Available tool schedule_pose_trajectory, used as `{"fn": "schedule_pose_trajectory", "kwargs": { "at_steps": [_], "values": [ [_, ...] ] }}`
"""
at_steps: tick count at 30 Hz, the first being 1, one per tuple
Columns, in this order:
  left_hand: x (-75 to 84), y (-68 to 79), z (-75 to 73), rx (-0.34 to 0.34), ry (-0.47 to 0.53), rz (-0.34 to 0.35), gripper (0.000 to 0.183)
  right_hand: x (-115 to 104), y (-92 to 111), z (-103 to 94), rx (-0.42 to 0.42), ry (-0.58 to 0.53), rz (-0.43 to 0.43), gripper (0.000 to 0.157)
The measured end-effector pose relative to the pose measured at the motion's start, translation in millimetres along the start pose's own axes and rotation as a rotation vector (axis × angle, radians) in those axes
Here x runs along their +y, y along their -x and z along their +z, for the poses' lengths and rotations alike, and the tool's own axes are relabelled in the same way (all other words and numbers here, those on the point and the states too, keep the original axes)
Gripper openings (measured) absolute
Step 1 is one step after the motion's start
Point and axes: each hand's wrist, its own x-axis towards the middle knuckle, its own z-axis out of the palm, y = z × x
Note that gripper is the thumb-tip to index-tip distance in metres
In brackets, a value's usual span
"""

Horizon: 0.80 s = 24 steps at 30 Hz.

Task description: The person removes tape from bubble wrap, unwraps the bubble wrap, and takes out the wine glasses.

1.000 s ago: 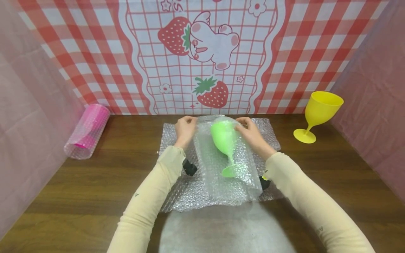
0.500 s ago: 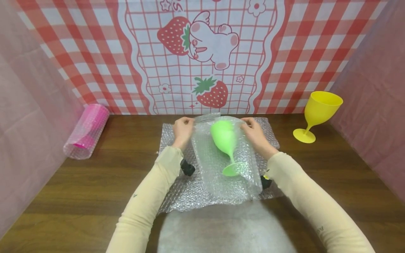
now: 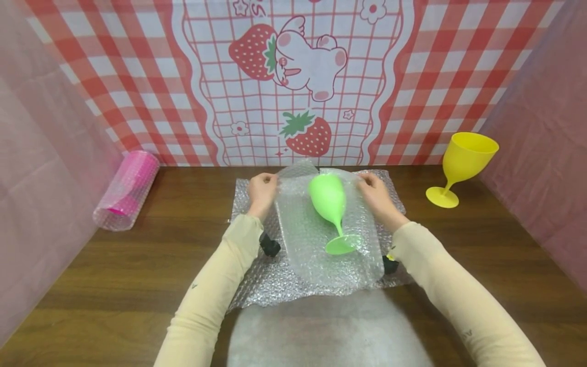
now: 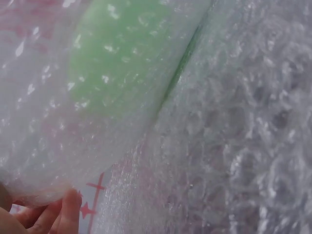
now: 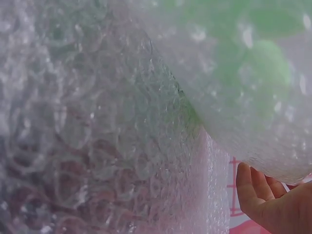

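A light green goblet [image 3: 329, 200] lies tilted, bowl away from me, within clear bubble wrap [image 3: 297, 224] at the middle of the table. My left hand [image 3: 263, 192] pinches the wrap's far left edge between thumb and fingers. At the far right edge, my right hand [image 3: 377, 198] pinches it too. The left wrist view shows the goblet's green blurred through the raised layer, with fingertips [image 4: 72, 202] at its edge. In the right wrist view, the fingers [image 5: 246, 183] hold the wrap's border. More bubble wrap [image 3: 261, 290] spreads flat beneath.
A yellow goblet [image 3: 463, 158] stands upright at the back right. A pink cup [image 3: 135, 173] in bubble wrap lies at the back left. A checked cloth [image 3: 431, 76] hangs behind the brown table [image 3: 114, 290]. Black straps [image 3: 269, 245] sit at the wrists.
Both hands have moved apart, the left slightly leftward and the right rightward, spreading the wrap's far edge wider. The green goblet has shifted a little to the right.
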Motion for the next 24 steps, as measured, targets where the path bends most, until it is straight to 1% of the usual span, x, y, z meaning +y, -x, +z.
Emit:
{"fn": "schedule_pose_trajectory", "kwargs": {
  "at_steps": [3, 7, 10, 12, 15, 19, 24],
  "values": [
    [-1.9, -0.2, -0.4, 0.007, -0.009, -0.002, 0.021, 1, -1, -0.4, 0.004, -0.001, 0.012, 0.042],
    [-4.4, -0.9, 0.0, 0.011, 0.019, -0.012, 0.021, 3, -1, -1.1, 0.000, 0.003, 0.030, 0.041],
    [-5.7, -1.3, 0.0, 0.018, 0.015, -0.018, 0.021, 4, -1, -2.3, 0.009, 0.021, 0.043, 0.040],
    [-6.2, -1.4, -0.5, 0.019, 0.008, -0.031, 0.021, 5, -2, -3.1, 0.015, 0.033, 0.051, 0.040],
    [-6.8, -1.4, -1.3, 0.012, 0.007, -0.068, 0.021, 6, -1, -3.7, 0.019, 0.037, 0.059, 0.040],
    [-8.7, -2.4, -1.7, 0.006, 0.027, -0.103, 0.023, 9, -2, -4.3, 0.029, 0.025, 0.066, 0.040],
    [-11.6, -3.6, -2.2, 0.001, 0.063, -0.128, 0.024, 12, -3, -6.9, 0.036, 0.036, 0.073, 0.039]
  ]
}}
